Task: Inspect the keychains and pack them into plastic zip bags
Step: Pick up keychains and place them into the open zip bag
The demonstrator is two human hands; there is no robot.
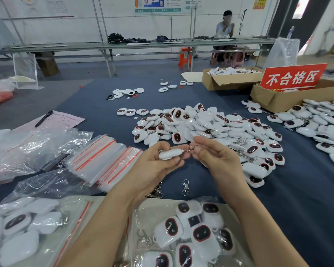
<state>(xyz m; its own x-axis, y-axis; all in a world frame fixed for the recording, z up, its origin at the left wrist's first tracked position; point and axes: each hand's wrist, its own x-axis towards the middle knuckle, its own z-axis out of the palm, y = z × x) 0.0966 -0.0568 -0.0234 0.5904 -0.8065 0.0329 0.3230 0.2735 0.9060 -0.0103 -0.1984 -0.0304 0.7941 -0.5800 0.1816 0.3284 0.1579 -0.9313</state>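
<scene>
One white keychain (171, 153) is held at the centre, above the tabletop (297, 189). The left hand (158, 162) has its grip closed round the body, and the right hand (214, 154) has its grip pinching the ring (187, 149). One pile (210, 130) at 12 to 1 o'clock is too dense to count. A second pile (320, 128) at 3 o'clock is cut off. Two boxes (229, 79) stand at 1 to 2 o'clock. One stack of zip bags (102, 160) lies at 9 o'clock. Two filled bags (191, 234) at 6 and 8 o'clock run off the bottom edge. One loose clasp (185, 186) lies at 6 o'clock.

Glossy white plastic is seen on the keychains (208, 130), with shiny metal on the loose clasp (185, 186). Clear, crinkled plastic film forms the zip bags (102, 160), and the table (307, 189) is covered in matt blue cloth.
</scene>
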